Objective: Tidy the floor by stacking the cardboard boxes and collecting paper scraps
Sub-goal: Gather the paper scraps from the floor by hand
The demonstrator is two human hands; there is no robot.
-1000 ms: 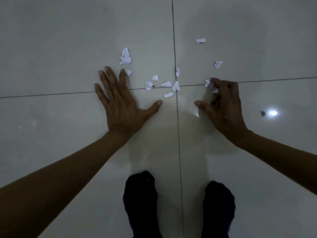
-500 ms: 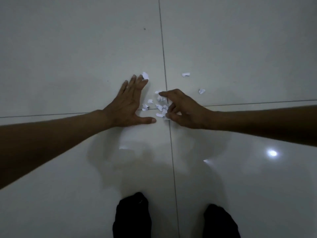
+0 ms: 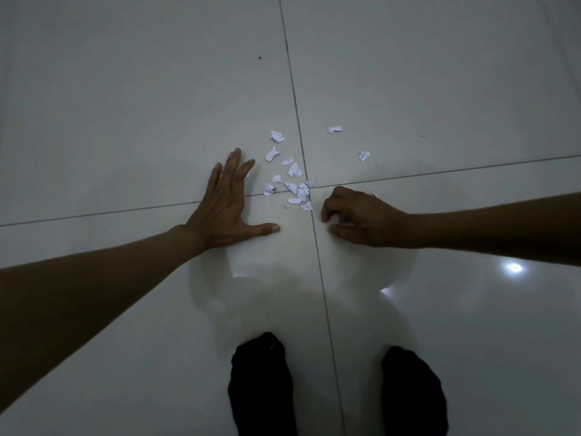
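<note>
- Head view, looking straight down: the paper scraps (image 3: 290,184) are mostly bunched into a loose little pile right where the tile seams of the floor (image 3: 125,105) cross, so the gathering looks maybe halfway done.
- Two strays sit well apart from the pile on the far right tile, one scrap (image 3: 334,129) further out and another scrap (image 3: 364,156) nearer, so those look left to grab.
- No cardboard boxes anywhere in frame, so can't say a thing about the stacking part.
- Left hand (image 3: 228,209) lies flat on the tile just beside the pile, fingers straight and spread, thumb stuck out toward the middle, kind of like a wall.
- Right hand (image 3: 361,218) is curled up on the other side, fingers pinching something white, looks like a scrap or two.
- Scraps themselves are tiny, white, crumpled and torn, looks like super light stuff that'd scoot away easy.
</note>
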